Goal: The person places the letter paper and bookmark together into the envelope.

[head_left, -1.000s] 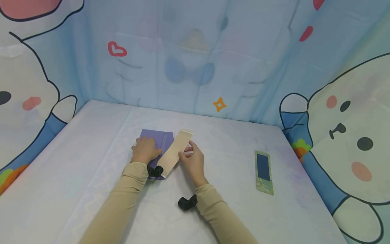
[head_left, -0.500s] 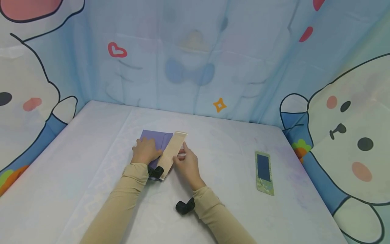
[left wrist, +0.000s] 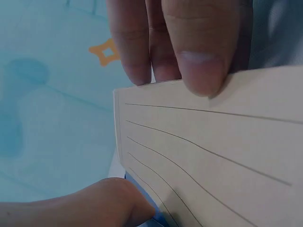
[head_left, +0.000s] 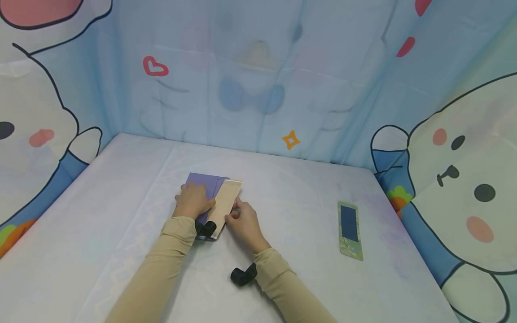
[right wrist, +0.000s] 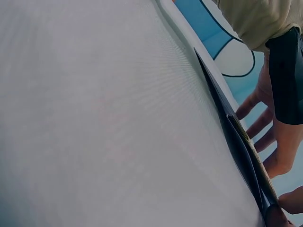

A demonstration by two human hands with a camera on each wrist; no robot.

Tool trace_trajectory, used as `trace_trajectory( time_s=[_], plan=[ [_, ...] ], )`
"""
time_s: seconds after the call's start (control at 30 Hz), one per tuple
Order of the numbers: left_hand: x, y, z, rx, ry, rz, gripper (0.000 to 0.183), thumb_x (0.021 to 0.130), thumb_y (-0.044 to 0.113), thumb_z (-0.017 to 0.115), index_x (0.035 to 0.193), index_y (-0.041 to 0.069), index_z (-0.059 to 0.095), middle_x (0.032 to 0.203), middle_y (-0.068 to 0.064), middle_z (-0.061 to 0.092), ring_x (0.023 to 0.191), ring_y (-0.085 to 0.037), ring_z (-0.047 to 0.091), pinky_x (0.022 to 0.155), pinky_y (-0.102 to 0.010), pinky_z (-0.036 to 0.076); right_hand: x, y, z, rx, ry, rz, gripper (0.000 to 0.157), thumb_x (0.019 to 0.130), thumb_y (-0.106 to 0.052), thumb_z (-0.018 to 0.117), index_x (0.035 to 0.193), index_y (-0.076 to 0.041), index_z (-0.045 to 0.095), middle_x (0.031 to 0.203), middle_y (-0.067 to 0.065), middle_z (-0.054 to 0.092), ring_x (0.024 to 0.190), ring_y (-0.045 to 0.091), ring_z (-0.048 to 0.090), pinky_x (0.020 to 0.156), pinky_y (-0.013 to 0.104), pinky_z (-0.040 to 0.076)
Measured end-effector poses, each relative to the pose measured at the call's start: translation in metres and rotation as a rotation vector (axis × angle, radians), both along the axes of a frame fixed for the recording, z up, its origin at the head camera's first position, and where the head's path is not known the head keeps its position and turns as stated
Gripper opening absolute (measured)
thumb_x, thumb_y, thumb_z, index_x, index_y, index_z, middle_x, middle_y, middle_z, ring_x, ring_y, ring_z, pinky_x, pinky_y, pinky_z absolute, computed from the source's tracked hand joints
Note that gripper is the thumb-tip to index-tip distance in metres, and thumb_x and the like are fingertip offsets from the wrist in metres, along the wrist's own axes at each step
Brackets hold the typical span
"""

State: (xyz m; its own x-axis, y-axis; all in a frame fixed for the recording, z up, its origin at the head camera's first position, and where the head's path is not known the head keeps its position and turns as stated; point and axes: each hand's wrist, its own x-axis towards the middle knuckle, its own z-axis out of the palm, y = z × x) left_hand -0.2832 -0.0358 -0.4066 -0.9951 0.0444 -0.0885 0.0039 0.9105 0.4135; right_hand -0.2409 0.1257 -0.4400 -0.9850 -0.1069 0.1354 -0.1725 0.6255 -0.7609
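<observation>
A flat purple envelope (head_left: 203, 180) lies on the white table. My left hand (head_left: 190, 201) rests on it with spread fingers, its thumb (left wrist: 111, 201) close to the lower edge of the paper in the left wrist view. A folded, cream lined sheet of paper (head_left: 225, 197) slants over the envelope's right side. By its right long edge, my right hand (head_left: 244, 222) pinches the paper, with the thumb (left wrist: 201, 71) on its ruled face. In the right wrist view the envelope (right wrist: 222, 113) is seen edge-on, its dark layers parted near the right fingertips.
A green patterned card (head_left: 350, 251) with a dark blue panel lies on the right part of the table (head_left: 291, 215). Behind stands a light blue cartoon curtain (head_left: 258, 40). A black camera mount (head_left: 243, 274) sticks out from the right wrist.
My right hand has moved left and slightly toward the body, bringing the lined paper farther over the envelope and lower. The left hand has stayed on the envelope.
</observation>
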Motion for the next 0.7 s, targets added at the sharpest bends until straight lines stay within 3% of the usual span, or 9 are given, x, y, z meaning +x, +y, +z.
trace_trajectory(
  time_s=[0.23, 0.43, 0.57, 0.7],
  plan=[
    [0.0, 0.0, 0.0, -0.005, -0.012, -0.001, 0.052, 0.086, 0.036, 0.061, 0.123, -0.001, 0.059, 0.131, -0.029, 0.047, 0.123, -0.047, 0.039, 0.093, -0.066, 0.037, 0.001, -0.001, 0.0, 0.04, -0.001, 0.071, 0.048, 0.082, -0.002, 0.069, 0.126, 0.009, 0.055, 0.108, 0.017, 0.059, 0.091, 0.022, 0.066, 0.076, 0.025, 0.053],
    [-0.001, -0.003, 0.0, -0.007, -0.019, 0.004, 0.053, 0.086, 0.037, 0.06, 0.123, -0.001, 0.059, 0.131, -0.029, 0.046, 0.124, -0.048, 0.039, 0.093, -0.066, 0.037, 0.0, -0.005, 0.001, 0.044, -0.004, 0.072, 0.043, 0.083, -0.002, 0.063, 0.124, 0.007, 0.057, 0.111, 0.016, 0.064, 0.092, 0.021, 0.066, 0.077, 0.027, 0.053],
    [-0.002, -0.003, 0.0, -0.021, -0.022, 0.008, 0.053, 0.085, 0.038, 0.061, 0.122, 0.0, 0.06, 0.131, -0.028, 0.048, 0.123, -0.046, 0.04, 0.093, -0.065, 0.038, -0.005, -0.005, 0.002, 0.022, -0.051, 0.045, 0.049, 0.084, -0.003, 0.054, 0.133, 0.003, 0.051, 0.118, 0.013, 0.065, 0.095, 0.02, 0.066, 0.078, 0.029, 0.052],
    [-0.003, 0.003, -0.002, -0.036, -0.023, -0.001, 0.053, 0.085, 0.038, 0.061, 0.122, 0.0, 0.061, 0.131, -0.026, 0.05, 0.122, -0.044, 0.042, 0.094, -0.064, 0.038, -0.012, -0.001, 0.004, -0.064, -0.139, 0.0, 0.056, 0.088, -0.006, 0.049, 0.143, 0.001, 0.038, 0.126, 0.014, 0.062, 0.104, 0.022, 0.065, 0.088, 0.034, 0.051]
  ],
)
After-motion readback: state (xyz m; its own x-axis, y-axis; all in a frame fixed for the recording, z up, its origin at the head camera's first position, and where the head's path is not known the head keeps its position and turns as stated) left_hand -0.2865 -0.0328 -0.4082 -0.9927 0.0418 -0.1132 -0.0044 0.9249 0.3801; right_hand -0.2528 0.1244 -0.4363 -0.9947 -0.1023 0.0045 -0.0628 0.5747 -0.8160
